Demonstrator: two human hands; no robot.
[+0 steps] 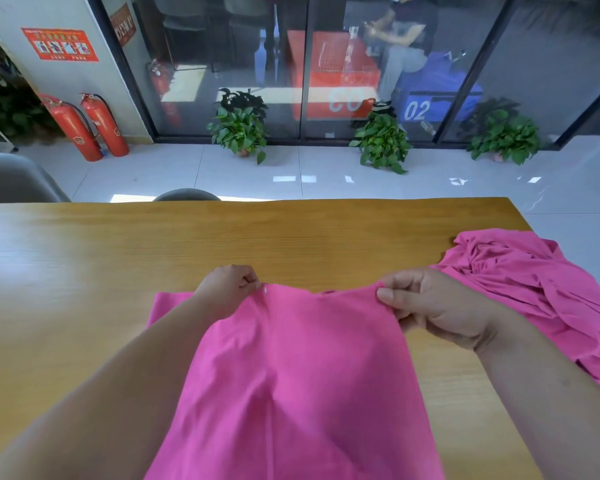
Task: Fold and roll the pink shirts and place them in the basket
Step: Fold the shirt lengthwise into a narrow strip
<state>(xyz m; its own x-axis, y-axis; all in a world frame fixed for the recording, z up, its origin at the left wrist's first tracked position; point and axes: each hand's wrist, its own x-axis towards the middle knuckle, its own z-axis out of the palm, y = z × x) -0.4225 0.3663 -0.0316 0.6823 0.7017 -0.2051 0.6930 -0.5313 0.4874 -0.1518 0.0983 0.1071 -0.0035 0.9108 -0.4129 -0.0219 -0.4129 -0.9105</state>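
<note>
Nearest: the pink shirt (pixel 302 375) hangs toward the camera from its top edge, and its lower part runs off the bottom of the view. 1 flap of it, probably a sleeve, lies flat on the table (pixel 84 271) beside the left forearm.

Left hand (pixel 227 287): fingers curled in, pinching the top edge at 1 shoulder. Right hand (pixel 430 306): thumb on top, fingers curled beneath, pinching the other shoulder. Between the 2 grips the cloth is lifted off the wood and dips a little at the neckline.

Past the right hand, a second pink shirt (pixel 534 278) lies in a crumpled heap at the right end of the table, partly over the edge. It is close to the held one; I cannot tell if they touch. The basket is not in view.

Judgement: this is the opening step — shirt 1 is being spread for its first fold, with nothing folded or rolled yet. The next move calls for lowering both grips level so the shirt lands square on the open wood, clear of the heap, then smoothing it before the sides come in.

Far: a grey chair back (pixel 14 178), 2 red fire extinguishers (pixel 87 126) and 3 potted plants (pixel 239 129) along a glass wall (pixel 222 46).
</note>
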